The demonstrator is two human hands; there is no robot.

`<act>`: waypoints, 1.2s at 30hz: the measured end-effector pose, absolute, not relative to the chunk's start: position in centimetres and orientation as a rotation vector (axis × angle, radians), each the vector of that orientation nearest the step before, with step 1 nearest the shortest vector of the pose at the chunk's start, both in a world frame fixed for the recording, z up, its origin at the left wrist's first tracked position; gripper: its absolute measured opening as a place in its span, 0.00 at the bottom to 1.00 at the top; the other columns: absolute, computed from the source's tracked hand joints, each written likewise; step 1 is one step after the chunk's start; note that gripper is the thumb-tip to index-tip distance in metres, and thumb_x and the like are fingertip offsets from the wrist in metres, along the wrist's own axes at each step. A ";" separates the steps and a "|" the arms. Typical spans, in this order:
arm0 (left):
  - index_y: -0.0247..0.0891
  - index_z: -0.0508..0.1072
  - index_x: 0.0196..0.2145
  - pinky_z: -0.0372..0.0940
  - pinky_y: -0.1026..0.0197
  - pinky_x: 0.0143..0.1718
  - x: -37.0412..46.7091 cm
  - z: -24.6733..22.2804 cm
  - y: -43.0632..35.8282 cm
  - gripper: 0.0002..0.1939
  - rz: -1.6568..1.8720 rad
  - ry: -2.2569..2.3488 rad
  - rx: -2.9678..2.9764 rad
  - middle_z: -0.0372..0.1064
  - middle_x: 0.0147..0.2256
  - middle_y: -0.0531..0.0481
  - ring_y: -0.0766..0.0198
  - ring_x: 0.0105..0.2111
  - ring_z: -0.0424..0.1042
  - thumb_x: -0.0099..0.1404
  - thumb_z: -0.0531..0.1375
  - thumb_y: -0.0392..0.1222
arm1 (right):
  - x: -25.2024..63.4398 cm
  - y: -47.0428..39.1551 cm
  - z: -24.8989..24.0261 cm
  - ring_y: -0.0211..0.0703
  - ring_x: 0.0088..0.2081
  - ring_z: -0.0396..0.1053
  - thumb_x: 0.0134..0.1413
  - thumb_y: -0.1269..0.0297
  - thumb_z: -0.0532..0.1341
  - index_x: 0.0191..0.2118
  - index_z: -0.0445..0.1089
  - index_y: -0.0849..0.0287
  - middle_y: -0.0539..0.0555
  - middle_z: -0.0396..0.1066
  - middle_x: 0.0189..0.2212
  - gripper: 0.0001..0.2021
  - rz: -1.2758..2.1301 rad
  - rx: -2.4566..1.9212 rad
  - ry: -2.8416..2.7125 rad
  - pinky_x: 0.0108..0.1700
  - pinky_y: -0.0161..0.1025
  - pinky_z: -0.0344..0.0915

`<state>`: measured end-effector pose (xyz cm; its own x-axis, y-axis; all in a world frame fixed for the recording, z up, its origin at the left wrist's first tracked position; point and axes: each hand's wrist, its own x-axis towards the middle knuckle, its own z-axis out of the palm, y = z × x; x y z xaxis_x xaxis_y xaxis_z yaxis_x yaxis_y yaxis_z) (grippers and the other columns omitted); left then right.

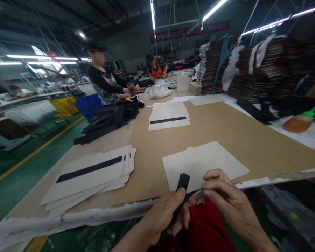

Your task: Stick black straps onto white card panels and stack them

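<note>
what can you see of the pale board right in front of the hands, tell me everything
The pale board is off-white and looks like stiff card, with rounded corners and a small step in its far edge. It lies flat and askew on the brown sheet, near the table's front edge. No black strip is laid along its visible face. The left hand, gripping a black strip, and the right hand partly hide its near side; whether they touch it is unclear.

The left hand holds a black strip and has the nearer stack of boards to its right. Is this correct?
The side is wrong: in the head view, the nearer stack of boards lies to the left of the left hand, which does hold a black strip.
</note>
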<state>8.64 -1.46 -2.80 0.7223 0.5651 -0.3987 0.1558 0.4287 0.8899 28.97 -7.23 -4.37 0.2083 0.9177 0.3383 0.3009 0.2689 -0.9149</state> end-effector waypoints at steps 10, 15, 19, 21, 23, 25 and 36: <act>0.39 0.71 0.29 0.51 0.67 0.23 10.1 2.9 -2.1 0.08 0.087 1.023 1.746 0.61 0.23 0.57 0.68 0.23 0.60 0.58 0.59 0.46 | 30.8 -10.6 -3.3 0.40 0.26 0.68 0.58 0.45 0.58 0.41 0.76 0.52 0.51 0.71 0.26 0.18 1.242 -1.263 -1.264 0.29 0.37 0.67; 0.40 0.75 0.35 0.51 0.66 0.22 9.9 3.4 -1.1 0.10 -0.088 1.018 1.772 0.67 0.25 0.55 0.64 0.25 0.65 0.55 0.63 0.46 | 33.7 -9.4 -2.4 0.41 0.26 0.68 0.54 0.45 0.63 0.33 0.76 0.51 0.51 0.71 0.23 0.15 0.946 -1.522 -1.331 0.27 0.35 0.66; 0.38 0.73 0.38 0.57 0.66 0.24 8.1 3.2 0.8 0.13 -0.064 1.076 1.636 0.68 0.26 0.56 0.66 0.22 0.67 0.58 0.60 0.48 | 38.2 -7.8 -2.1 0.39 0.21 0.62 0.47 0.43 0.66 0.36 0.76 0.52 0.49 0.67 0.20 0.18 0.792 -1.657 -1.229 0.21 0.35 0.60; 0.37 0.73 0.37 0.59 0.66 0.27 7.7 3.0 2.0 0.12 0.003 1.083 1.633 0.68 0.26 0.57 0.66 0.23 0.68 0.59 0.59 0.47 | 39.8 -6.8 -2.0 0.37 0.19 0.58 0.44 0.42 0.67 0.35 0.75 0.53 0.46 0.62 0.17 0.20 0.782 -1.690 -1.179 0.20 0.34 0.56; 0.37 0.73 0.36 0.60 0.65 0.30 7.7 2.6 3.2 0.12 0.049 1.126 1.667 0.68 0.23 0.57 0.64 0.25 0.69 0.58 0.60 0.47 | 40.8 -5.5 -2.0 0.36 0.19 0.57 0.43 0.42 0.67 0.35 0.75 0.54 0.45 0.60 0.17 0.21 0.795 -1.707 -1.156 0.20 0.34 0.54; 0.36 0.73 0.36 0.59 0.64 0.32 8.1 2.0 4.1 0.13 0.096 1.210 1.696 0.69 0.22 0.56 0.62 0.27 0.70 0.57 0.59 0.47 | 41.3 -4.2 -2.3 0.35 0.20 0.57 0.42 0.42 0.66 0.36 0.75 0.55 0.45 0.60 0.18 0.22 0.810 -1.727 -1.155 0.21 0.34 0.54; 0.38 0.73 0.35 0.59 0.60 0.34 9.2 0.3 5.8 0.15 0.207 1.438 1.743 0.70 0.20 0.56 0.56 0.28 0.74 0.58 0.58 0.52 | 43.1 -0.3 -4.4 0.36 0.23 0.60 0.45 0.50 0.65 0.36 0.70 0.55 0.45 0.66 0.22 0.16 0.750 -1.789 -1.231 0.25 0.34 0.55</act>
<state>9.22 5.80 0.25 0.3263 0.8698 -0.3702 0.7304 0.0167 0.6829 43.13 -0.33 -4.37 0.3449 0.9384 -0.0229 0.4506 -0.1869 -0.8729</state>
